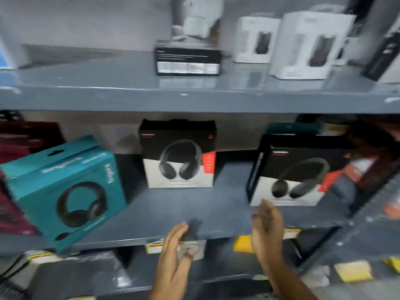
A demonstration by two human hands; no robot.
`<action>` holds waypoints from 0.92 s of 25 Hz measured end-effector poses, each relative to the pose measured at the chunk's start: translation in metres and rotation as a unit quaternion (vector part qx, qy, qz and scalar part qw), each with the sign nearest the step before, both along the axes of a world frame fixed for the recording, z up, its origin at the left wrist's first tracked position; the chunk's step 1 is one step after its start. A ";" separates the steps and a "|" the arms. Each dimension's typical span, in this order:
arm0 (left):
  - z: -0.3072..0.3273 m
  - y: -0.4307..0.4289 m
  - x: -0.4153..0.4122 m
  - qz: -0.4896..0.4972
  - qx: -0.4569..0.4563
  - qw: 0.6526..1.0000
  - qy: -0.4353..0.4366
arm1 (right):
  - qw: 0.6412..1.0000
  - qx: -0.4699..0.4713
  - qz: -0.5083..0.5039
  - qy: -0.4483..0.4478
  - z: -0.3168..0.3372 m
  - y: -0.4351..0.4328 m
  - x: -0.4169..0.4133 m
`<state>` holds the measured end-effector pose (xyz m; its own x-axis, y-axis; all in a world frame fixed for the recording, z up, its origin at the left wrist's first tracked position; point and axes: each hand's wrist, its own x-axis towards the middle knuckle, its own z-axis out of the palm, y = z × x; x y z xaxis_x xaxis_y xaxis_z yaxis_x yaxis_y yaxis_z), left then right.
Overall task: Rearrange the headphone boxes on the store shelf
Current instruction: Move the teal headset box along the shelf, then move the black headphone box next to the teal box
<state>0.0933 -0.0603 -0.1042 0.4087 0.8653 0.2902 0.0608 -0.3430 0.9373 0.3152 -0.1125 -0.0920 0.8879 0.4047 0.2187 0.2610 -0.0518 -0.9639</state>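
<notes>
Grey middle shelf point(173, 208) carries three headphone boxes facing outward: teal box point(65, 191) tilted, two black boxes point(177, 154) point(298, 172) upright. Left hand point(175, 256) and right hand point(268, 230) open, empty.

View: one head-worn wide-angle camera, no second view.
Position: standing close at the grey shelf unit point(194, 100).
Facing: forward and slightly down, middle shelf board point(184, 208) centred.
Framing: upper shelf on top, lower shelf at bottom, edges bent and blurred.
</notes>
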 end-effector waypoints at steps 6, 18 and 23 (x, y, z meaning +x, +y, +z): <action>0.075 0.021 0.192 -0.103 -0.137 0.985 0.028 | 0.995 -0.029 -0.094 -0.018 0.055 -0.057 0.176; 0.085 -0.028 0.142 -0.066 -0.084 0.993 -0.050 | 0.998 0.053 0.045 0.010 0.070 -0.101 0.144; 0.106 -0.033 0.062 0.008 -0.088 0.992 -0.093 | 0.990 0.070 0.119 0.037 0.102 -0.101 0.084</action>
<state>0.1554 -0.0934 0.0022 0.3488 0.9151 0.2022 -0.1143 -0.1726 0.9783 0.3990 -0.2140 0.0101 0.7874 0.5739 0.2251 0.1781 0.1378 -0.9743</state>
